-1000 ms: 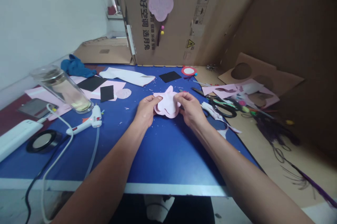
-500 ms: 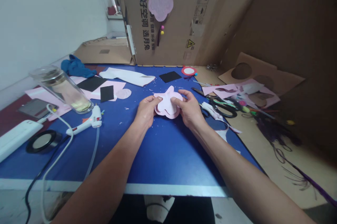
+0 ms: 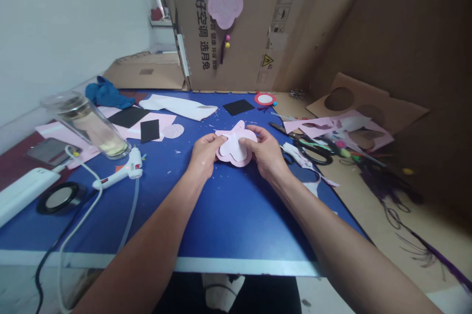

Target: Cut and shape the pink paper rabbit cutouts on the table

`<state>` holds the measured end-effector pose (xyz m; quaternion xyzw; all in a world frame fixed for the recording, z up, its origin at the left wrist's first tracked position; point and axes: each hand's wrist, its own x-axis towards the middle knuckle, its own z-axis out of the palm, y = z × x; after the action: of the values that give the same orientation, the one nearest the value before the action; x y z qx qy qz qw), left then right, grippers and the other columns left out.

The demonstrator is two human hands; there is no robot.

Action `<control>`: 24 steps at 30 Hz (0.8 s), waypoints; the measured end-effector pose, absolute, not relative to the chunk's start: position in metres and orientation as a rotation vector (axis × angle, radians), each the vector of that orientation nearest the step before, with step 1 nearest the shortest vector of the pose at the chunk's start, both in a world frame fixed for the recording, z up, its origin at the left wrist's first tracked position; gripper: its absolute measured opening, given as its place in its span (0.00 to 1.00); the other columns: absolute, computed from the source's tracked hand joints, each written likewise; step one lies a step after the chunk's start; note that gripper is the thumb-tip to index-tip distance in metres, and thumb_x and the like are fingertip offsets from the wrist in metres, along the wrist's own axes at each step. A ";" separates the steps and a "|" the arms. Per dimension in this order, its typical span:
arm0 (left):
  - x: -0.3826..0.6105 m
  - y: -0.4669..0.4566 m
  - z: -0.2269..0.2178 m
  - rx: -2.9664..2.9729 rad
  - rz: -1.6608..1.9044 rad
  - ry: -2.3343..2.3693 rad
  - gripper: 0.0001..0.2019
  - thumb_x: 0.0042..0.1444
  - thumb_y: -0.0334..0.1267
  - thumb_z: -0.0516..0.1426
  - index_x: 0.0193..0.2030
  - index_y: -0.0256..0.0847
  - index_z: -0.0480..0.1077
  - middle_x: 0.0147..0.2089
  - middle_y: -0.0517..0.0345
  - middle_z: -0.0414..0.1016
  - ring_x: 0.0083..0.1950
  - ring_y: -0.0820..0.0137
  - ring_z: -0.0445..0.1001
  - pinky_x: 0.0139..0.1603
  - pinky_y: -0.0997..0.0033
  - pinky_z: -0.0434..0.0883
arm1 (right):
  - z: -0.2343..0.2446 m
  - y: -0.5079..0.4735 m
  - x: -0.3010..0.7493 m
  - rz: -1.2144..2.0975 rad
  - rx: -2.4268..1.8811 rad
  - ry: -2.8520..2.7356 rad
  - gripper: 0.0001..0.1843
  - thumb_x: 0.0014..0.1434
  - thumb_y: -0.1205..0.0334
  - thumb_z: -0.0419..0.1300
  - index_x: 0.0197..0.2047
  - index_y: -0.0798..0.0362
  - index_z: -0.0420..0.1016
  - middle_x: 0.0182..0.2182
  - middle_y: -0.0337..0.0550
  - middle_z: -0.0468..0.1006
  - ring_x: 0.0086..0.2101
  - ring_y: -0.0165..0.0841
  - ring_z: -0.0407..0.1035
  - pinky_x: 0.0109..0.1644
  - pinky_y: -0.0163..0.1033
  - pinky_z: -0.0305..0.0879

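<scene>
A pink felt cutout [image 3: 233, 148] with lobed edges and two ear-like points lies between both hands on the blue table [image 3: 228, 215]. My left hand [image 3: 204, 156] pinches its left edge, fingers curled. On the other side, my right hand [image 3: 264, 153] grips the right edge, with the thumb pressed on the cutout's face. A similar finished pink shape [image 3: 225, 3] with beads hangs on the cardboard box behind.
A white glue gun [image 3: 123, 172] with cable and a glass jar [image 3: 88, 126] sit at the left, near a power strip [image 3: 22, 193] and tape roll [image 3: 59, 197]. Black scissors [image 3: 311, 149], pink scraps and purple threads [image 3: 391, 191] lie at the right. Black felt squares [image 3: 149, 130] lie further back.
My right thumb has slid leftward onto the face of the pink cutout. The cutout and the left hand have barely moved.
</scene>
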<state>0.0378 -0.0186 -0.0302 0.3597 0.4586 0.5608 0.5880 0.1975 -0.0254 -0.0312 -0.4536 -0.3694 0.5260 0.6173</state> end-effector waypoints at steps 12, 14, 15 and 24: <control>0.036 -0.018 -0.032 0.829 1.295 1.052 0.09 0.48 0.38 0.69 0.27 0.39 0.74 0.27 0.57 0.75 0.25 0.72 0.70 0.31 0.69 0.69 | -0.019 -0.029 0.208 1.158 -1.102 -1.074 0.37 0.43 0.58 0.75 0.57 0.48 0.75 0.29 0.34 0.78 0.29 0.34 0.69 0.36 0.40 0.65; 0.036 -0.018 -0.032 0.838 1.294 1.050 0.10 0.48 0.38 0.70 0.26 0.39 0.74 0.26 0.58 0.74 0.25 0.73 0.69 0.30 0.70 0.67 | -0.019 -0.029 0.209 1.151 -1.095 -1.107 0.39 0.43 0.57 0.76 0.59 0.48 0.74 0.30 0.35 0.79 0.30 0.34 0.69 0.36 0.41 0.65; 0.036 -0.018 -0.033 0.849 1.289 1.051 0.10 0.47 0.38 0.70 0.26 0.39 0.73 0.25 0.58 0.73 0.24 0.73 0.68 0.29 0.70 0.66 | -0.019 -0.029 0.210 1.155 -1.089 -1.112 0.39 0.43 0.56 0.76 0.60 0.48 0.74 0.31 0.36 0.80 0.30 0.35 0.70 0.36 0.41 0.66; 0.037 -0.021 -0.033 1.002 1.228 1.080 0.11 0.46 0.42 0.70 0.25 0.40 0.74 0.24 0.60 0.72 0.24 0.74 0.67 0.27 0.72 0.61 | -0.020 -0.027 0.214 1.195 -1.086 -1.096 0.43 0.41 0.57 0.77 0.62 0.48 0.74 0.33 0.36 0.80 0.31 0.35 0.73 0.31 0.39 0.67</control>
<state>0.0369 -0.0208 -0.0326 0.4277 0.4609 0.5243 0.5743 0.2136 -0.0275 -0.0200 -0.4608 -0.4650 0.5070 0.5607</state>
